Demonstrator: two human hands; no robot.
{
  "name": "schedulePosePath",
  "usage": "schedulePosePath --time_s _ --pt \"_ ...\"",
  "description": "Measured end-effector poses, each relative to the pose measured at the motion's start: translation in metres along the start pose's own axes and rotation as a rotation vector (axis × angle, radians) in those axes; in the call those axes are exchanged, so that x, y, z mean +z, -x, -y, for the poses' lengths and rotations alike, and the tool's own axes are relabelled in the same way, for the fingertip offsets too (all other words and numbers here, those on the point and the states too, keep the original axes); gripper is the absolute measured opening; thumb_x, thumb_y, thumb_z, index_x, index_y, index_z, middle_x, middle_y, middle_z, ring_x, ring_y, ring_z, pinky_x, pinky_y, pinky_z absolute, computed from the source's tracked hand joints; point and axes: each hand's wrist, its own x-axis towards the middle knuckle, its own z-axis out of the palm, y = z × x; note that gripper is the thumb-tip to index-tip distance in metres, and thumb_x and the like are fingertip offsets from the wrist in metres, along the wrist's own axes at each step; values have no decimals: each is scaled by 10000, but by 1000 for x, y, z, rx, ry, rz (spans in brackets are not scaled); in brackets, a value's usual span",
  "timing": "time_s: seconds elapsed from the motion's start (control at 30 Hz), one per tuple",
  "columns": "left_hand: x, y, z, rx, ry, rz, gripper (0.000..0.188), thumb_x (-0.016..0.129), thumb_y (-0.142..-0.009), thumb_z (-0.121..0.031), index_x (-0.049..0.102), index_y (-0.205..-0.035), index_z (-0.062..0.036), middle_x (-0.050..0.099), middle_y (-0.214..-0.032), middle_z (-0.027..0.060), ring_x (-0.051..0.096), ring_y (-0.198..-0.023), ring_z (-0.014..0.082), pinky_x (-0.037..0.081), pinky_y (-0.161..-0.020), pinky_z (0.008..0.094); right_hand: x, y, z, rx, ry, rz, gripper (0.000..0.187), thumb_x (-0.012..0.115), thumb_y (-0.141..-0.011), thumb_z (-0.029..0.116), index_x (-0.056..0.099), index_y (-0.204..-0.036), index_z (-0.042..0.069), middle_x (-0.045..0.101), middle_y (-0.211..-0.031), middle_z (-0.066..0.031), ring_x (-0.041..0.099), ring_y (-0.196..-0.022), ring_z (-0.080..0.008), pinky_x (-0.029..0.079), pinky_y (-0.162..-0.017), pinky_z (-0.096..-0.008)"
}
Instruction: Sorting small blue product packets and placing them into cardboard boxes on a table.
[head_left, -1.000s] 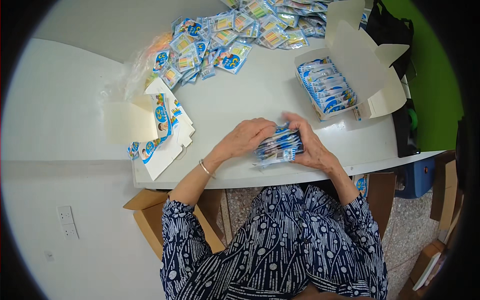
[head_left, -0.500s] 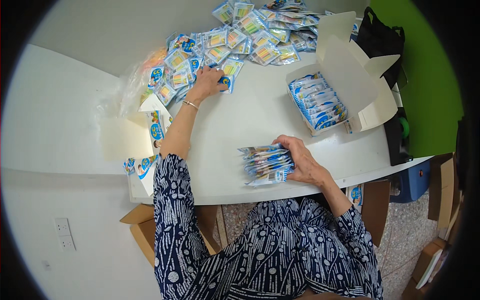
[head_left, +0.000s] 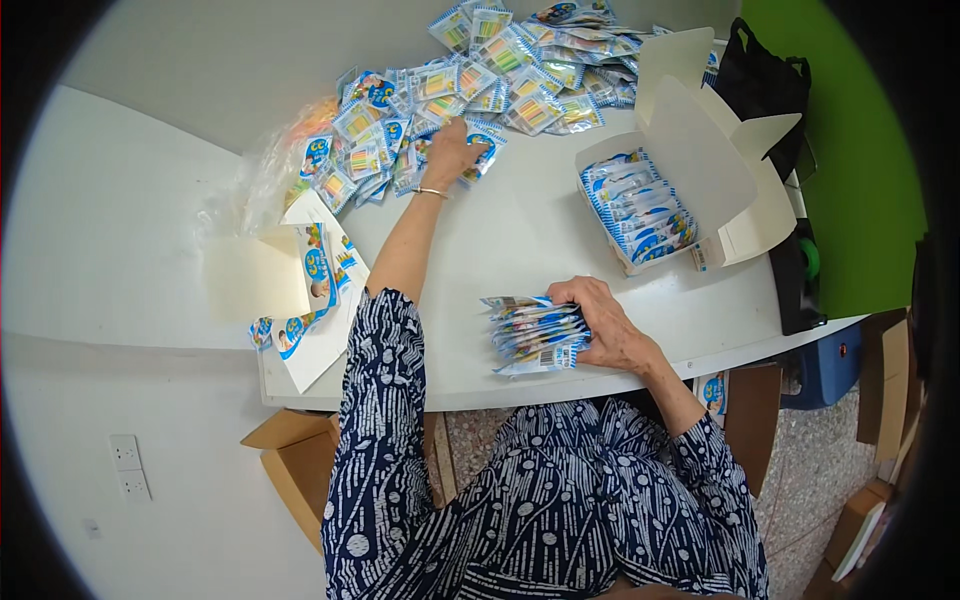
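My right hand (head_left: 612, 330) is wrapped round the right end of a stack of small plastic packets (head_left: 535, 338). The stack stands on edge near the front of the white table (head_left: 470, 270). At the near side of a heap of similar packets (head_left: 437, 82), my left hand (head_left: 452, 158) has its fingers bent down on one blue and white packet (head_left: 485, 152). Part of its fingertips is hidden by the hand itself. To the right stands an open white box (head_left: 715, 160) with a row of packets (head_left: 638, 205) inside.
An opened printed carton (head_left: 318, 285) lies at the table's left, beside a clear plastic bag (head_left: 265, 190). A black bag (head_left: 765, 90) and a black tape dispenser (head_left: 798, 280) are at the right edge. Cardboard boxes (head_left: 295, 460) and a blue stool (head_left: 828, 368) stand below the table.
My left hand has moved right along the heap's near edge, and its fingers are more bent. The packet by it has shifted to the right. My right hand still holds the stack, nearly unmoved.
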Motion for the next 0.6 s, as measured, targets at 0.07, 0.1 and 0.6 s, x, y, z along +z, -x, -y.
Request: schedulePosePath --time_s 0.07,0.1,0.6 --pt "-4 5 -2 -31 -33 74 600 824 -655 -359 581 -974 86 641 -1007 296 631 -961 397 503 -836 455 1 0 2 -11 18 14 671 814 -582 210 449 -1140 137 573 -1195 -75 490 -1160 -305 311 -1058 -426" --pt "-6 11 -3 -9 -6 59 543 837 -640 -325 591 -905 80 665 -950 250 668 -873 336 537 -737 414 1 0 3 -10 19 12 661 812 -583 212 452 -1132 135 571 -1197 -77 488 -1161 -305 310 -1059 -428" --pt "-151 16 104 -11 -182 65 548 778 -726 -243 547 -1159 0 634 -1077 194 654 -901 304 556 -753 364 -2 -1 7 6 16 15 634 815 -584 201 463 -1108 138 554 -1131 -71 487 -1128 -304 316 -1054 -431"
